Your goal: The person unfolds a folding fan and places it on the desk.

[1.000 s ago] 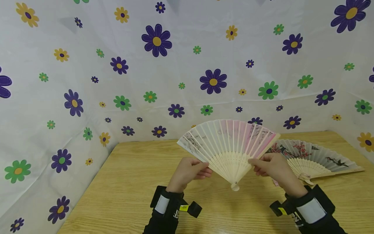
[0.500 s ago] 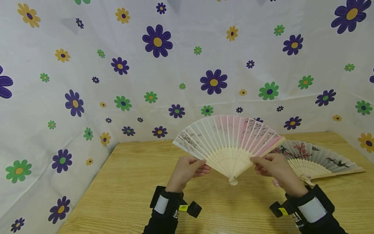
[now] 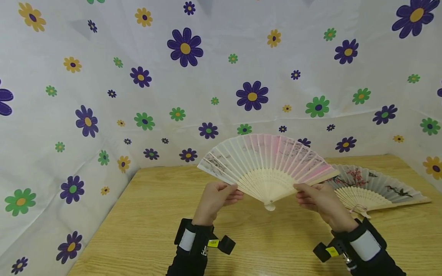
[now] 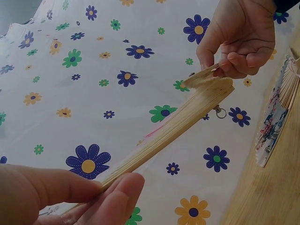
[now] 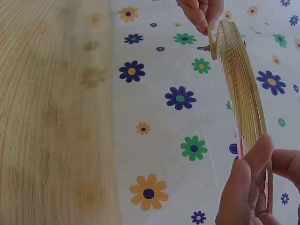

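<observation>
A folding fan [image 3: 266,153], spread into a wide arc, is held up above the table in the head view. Its leaf fades from pale grey-white to pink with printed blossom branches, over pale bamboo ribs. My left hand [image 3: 216,197] pinches the left outer rib between thumb and fingers. On the other side, my right hand [image 3: 321,201] pinches the right outer rib. Both wrist views catch the fan nearly edge-on: the left wrist view shows its stacked ribs [image 4: 183,119] and metal pivot ring, the right wrist view its curved sticks [image 5: 239,75].
A second spread fan [image 3: 383,188], grey-white with red blossoms and a bird, lies on the wooden table [image 3: 138,230] at the right, partly behind my right hand. A white flower-print cloth [image 3: 214,76] hangs behind the table and along both sides.
The held fan has spread wider and risen slightly, its pivot shifting up and left. My left hand has moved a little left and up. The second fan stays put.
</observation>
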Motion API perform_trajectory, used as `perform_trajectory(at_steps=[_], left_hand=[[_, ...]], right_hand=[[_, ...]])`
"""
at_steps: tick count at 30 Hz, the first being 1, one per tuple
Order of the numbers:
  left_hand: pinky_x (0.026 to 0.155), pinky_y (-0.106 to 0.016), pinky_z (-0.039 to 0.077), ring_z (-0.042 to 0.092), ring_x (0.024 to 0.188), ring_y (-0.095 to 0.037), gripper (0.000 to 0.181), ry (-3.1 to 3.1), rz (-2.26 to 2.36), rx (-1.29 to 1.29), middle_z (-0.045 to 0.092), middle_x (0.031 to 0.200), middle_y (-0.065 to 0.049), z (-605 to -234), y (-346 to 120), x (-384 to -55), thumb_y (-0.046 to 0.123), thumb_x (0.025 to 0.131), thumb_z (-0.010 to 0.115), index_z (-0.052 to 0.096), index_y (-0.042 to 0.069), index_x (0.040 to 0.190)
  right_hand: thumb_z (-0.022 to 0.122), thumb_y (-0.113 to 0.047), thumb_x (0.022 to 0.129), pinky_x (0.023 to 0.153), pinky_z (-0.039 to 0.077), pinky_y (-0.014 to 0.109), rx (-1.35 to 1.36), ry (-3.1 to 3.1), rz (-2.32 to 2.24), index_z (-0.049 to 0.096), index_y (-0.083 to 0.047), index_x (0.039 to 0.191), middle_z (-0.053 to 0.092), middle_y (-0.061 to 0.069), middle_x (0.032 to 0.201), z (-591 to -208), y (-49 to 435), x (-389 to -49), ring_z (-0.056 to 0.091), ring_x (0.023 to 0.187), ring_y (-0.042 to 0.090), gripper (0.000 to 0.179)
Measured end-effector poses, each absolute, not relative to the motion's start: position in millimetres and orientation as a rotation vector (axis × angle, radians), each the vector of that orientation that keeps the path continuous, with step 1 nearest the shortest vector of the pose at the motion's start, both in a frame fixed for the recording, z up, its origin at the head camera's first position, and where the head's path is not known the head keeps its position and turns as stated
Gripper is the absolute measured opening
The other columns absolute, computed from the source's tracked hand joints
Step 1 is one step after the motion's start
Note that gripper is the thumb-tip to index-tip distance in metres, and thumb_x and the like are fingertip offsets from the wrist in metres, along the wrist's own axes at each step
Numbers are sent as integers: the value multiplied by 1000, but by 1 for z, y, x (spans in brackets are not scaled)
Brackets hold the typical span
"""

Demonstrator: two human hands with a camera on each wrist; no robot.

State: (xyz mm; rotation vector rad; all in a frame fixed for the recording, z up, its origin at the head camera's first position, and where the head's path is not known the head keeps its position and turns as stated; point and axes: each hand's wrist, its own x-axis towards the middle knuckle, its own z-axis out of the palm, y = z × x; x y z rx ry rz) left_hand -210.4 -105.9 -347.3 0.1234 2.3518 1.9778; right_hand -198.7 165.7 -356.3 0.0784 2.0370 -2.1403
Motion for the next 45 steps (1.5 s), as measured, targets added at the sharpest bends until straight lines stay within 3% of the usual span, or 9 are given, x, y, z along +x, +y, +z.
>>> perform_trajectory(at_steps=[10, 31, 37, 45], left_hand=[[72, -32, 60, 71, 74, -20, 26, 2376, 2002, 63, 71, 89, -28, -347, -108, -212, 9, 91, 56, 68, -13, 98], [69, -23, 59, 71, 76, -18, 26, 2381, 2090, -56, 72, 85, -20, -345, -113, -214, 10, 92, 55, 67, -13, 96], [72, -27, 59, 71, 77, -18, 26, 2389, 2087, -87, 73, 87, -20, -344, -113, -215, 10, 93, 55, 66, -13, 97], [71, -25, 59, 71, 76, -17, 26, 2369, 2142, -126, 73, 87, -20, -346, -121, -218, 9, 93, 53, 67, -13, 98]], right_hand=[[61, -24, 89, 62, 56, 13, 135, 1721, -2271, 69, -19, 73, 66, -9, 70, -366, 159, -191, 62, 66, 2, 18], [57, -22, 92, 68, 56, 13, 267, 1340, -2392, 68, -19, 76, 62, -4, 77, -370, 151, -186, 61, 71, 4, 19], [57, -22, 92, 70, 56, 14, 265, 1269, -2401, 67, -18, 78, 61, -2, 79, -373, 149, -186, 62, 73, 6, 18], [59, -14, 90, 75, 56, 14, 177, 1107, -2483, 74, -17, 81, 68, -2, 83, -380, 141, -184, 64, 79, 5, 18]])
